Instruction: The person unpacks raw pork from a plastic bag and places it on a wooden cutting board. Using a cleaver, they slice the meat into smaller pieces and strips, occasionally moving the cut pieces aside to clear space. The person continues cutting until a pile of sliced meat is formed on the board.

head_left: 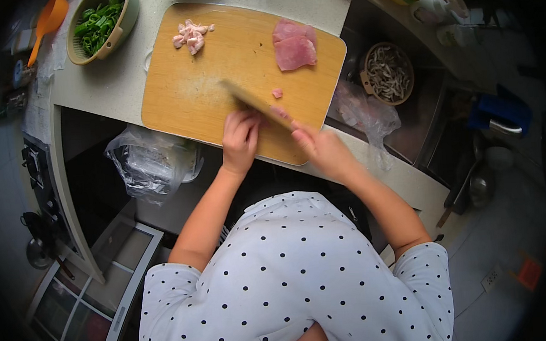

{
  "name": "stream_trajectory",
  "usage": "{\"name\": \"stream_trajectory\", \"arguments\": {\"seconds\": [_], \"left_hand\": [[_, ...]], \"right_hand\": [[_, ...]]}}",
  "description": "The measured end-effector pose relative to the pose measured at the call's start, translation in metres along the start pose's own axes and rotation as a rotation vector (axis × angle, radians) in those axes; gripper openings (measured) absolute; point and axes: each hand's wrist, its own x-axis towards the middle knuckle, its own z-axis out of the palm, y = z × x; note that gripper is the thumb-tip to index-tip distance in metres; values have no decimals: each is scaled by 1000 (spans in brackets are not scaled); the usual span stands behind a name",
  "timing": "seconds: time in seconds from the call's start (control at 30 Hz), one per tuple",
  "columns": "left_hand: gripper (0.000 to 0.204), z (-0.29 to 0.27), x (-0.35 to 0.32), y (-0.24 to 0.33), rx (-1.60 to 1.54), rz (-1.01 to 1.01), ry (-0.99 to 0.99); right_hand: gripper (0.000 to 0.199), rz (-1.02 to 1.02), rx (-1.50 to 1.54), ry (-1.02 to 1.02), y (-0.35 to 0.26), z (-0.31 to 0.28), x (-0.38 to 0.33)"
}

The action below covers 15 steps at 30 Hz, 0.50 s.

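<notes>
A wooden cutting board lies on the grey counter. My right hand grips the handle of a knife whose blade lies blurred across the board's near half. My left hand is curled at the board's near edge, fingertips beside the blade; what is under them is hidden. Two pink raw meat slabs rest at the board's far right. A small pile of cut meat pieces sits at the far left. One tiny meat bit lies near the blade.
A green colander of chopped greens and an orange spoon stand at the far left. To the right, a sink holds a basket of small dried fish and crumpled plastic. A plastic bag hangs below the counter.
</notes>
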Motion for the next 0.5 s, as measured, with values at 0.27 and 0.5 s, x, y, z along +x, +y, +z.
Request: {"name": "stream_trajectory", "arguments": {"seconds": [0.27,0.5], "left_hand": [[18,14,68,-11,-27,141,-20],[23,21,77,-24,-84,150,-79]], "right_hand": [[42,218,229,32,-18,-32,19],[41,414,273,12,-11,-32,21]]}}
